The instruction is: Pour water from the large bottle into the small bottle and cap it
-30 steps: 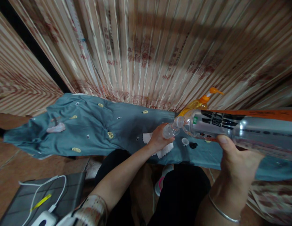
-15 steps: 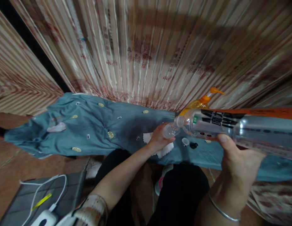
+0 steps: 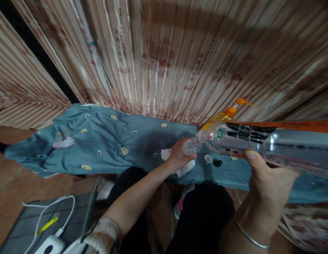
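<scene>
My right hand (image 3: 268, 180) is wrapped round a large clear plastic bottle (image 3: 240, 139) with a black and orange label, tipped nearly on its side with its neck to the left. My left hand (image 3: 178, 155) grips a small clear bottle (image 3: 190, 146). The mouths of the two bottles meet; whether liquid is passing I cannot tell. Below them on the blue-green cloth lie a small translucent cup-like cap (image 3: 208, 159) and a black piece (image 3: 217, 163). A white cloth with a scalloped edge (image 3: 186, 169) is partly under my left hand.
A pump bottle of yellow liquid (image 3: 219, 116) with an orange top stands behind the large bottle. The blue-green patterned cloth (image 3: 143, 141) covers a long surface before a striped curtain (image 3: 158, 63). At lower left, a white device (image 3: 50, 245) with a cable rests on a dark surface.
Almost nothing differs. Both hands hold the bottles in the same place, mouth to mouth.
</scene>
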A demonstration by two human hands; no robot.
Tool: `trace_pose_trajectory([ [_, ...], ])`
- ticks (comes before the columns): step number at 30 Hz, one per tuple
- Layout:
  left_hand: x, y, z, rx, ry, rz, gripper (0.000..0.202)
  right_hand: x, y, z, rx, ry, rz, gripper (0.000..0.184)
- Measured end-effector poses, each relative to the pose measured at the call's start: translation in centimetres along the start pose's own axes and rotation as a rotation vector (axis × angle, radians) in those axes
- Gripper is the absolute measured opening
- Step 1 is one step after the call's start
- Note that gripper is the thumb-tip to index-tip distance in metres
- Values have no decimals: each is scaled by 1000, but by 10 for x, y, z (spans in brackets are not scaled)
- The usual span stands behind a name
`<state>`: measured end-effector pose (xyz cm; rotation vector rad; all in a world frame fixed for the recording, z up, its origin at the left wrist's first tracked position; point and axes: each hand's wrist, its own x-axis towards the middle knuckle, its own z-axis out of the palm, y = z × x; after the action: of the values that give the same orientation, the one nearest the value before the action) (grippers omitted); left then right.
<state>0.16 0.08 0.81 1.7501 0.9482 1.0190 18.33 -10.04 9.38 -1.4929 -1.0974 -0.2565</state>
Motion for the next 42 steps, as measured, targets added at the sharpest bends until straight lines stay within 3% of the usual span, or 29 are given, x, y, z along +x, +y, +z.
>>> trace_pose_trajectory([
  [3,0,1,0,3,5,-3,56,1,0,1,21,6,-76,90],
  [19,-1,4,-1,4,-5,19,53,1,-10,4,96,25,-79,83],
  [37,-2,1,0,-20,2,21,54,4,-18,4,124,28,-35,84],
  [42,-1,0,0,-3,0,13,56,5,-28,6,94,70,50,92],
])
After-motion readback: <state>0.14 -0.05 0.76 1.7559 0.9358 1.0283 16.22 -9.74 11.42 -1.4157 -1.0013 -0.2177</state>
